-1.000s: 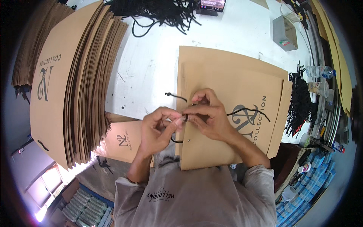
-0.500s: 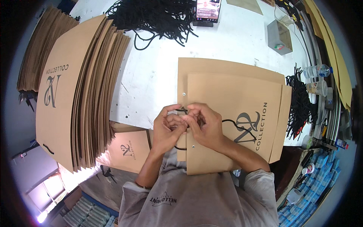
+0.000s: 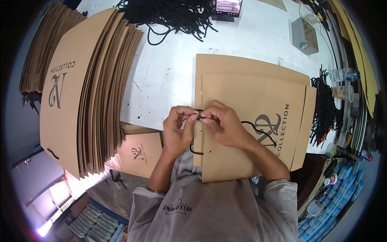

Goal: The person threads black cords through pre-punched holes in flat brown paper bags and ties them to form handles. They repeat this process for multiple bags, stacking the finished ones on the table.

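Note:
Two flat brown paper bags (image 3: pixel 242 90) lie overlapped before me, with metal eyelets along their left edges. My left hand (image 3: pixel 179 127) is closed at that edge, fingertips pinching a black cord (image 3: pixel 196 153). Opposite it, my right hand (image 3: pixel 226 126) pinches the same cord, the fingertips of both hands almost touching. Below the hands, the cord loops around the edge near the lower eyelets. Another length of black cord (image 3: pixel 258 130) trails across the upper bag's printed front; part of it is hidden by my right hand and forearm.
A tall stack of brown bags (image 3: pixel 76 76) leans at the left, with another behind it. Black cords lie in a heap (image 3: pixel 169 18) at the back and a bundle (image 3: pixel 322 109) at the right. A phone (image 3: pixel 227 8), grey box (image 3: pixel 304 36) and plastic bottle (image 3: pixel 343 75) stand farther off.
My fingertips have closed in on the cord, and the hands have shifted slightly up the bag edge. An eyelet below them now shows. The whole view has shifted a little.

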The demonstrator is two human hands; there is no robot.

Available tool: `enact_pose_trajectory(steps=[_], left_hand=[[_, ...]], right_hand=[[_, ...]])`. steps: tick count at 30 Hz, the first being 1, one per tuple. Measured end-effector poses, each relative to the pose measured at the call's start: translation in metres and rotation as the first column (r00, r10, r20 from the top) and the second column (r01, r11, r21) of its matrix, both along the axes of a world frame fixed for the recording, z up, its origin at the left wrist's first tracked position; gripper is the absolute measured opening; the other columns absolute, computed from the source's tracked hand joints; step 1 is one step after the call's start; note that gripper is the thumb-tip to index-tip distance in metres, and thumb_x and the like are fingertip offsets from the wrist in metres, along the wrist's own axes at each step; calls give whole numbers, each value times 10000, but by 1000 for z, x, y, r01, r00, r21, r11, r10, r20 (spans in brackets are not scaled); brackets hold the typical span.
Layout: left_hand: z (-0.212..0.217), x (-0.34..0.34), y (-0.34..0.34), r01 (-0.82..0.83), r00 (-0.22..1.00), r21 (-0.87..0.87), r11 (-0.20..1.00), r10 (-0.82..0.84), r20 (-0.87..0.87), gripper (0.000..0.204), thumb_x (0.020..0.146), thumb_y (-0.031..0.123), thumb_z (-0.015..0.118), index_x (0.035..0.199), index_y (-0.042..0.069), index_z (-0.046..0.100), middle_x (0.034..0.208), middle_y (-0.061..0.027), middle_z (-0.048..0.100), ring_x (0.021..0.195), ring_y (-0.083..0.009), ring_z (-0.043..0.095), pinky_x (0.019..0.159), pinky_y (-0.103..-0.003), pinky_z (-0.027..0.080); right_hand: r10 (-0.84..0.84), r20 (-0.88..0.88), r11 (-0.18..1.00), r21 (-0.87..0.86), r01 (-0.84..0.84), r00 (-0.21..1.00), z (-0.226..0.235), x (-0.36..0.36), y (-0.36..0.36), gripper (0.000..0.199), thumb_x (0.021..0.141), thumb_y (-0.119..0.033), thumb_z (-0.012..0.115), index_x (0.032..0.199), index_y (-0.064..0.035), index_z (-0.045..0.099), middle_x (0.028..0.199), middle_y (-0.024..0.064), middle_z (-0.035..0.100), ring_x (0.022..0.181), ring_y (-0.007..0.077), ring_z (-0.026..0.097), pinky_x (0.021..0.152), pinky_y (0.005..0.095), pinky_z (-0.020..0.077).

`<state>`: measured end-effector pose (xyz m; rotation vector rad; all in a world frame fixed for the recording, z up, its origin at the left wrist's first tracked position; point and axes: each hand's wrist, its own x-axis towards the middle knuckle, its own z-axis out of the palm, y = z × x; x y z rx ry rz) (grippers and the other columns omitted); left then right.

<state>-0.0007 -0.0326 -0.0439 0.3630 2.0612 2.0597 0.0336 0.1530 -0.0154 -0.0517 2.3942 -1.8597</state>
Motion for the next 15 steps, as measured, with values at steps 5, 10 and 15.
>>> enact_pose_trajectory(steps=[5,10,15], left_hand=[[0,-2,1,78,993,-43,996,-82,-90,216,884,-77,746,1082,8,764,977,-109,702,891,-150,682,778,-259,548],[-3,-3,8,50,977,-79,996,-66,-203,221,848,-116,762,1045,-17,775,992,-114,690,921,-175,678,791,-266,556],[-5,0,4,45,985,-89,995,-59,-165,135,921,-65,708,1043,-30,756,1021,-125,724,903,-168,683,794,-281,546]], right_hand=[[-77,117,982,-161,96,990,-7,-3,4,83,993,-7,608,990,46,671,887,89,641,775,142,582,701,308,474],[-58,188,985,-150,87,981,-7,-3,7,116,1019,-29,591,996,48,675,836,78,643,756,114,561,700,294,475],[-140,244,927,-309,214,960,-2,-2,6,122,993,-3,602,1068,20,695,842,84,638,764,143,599,712,322,493]])
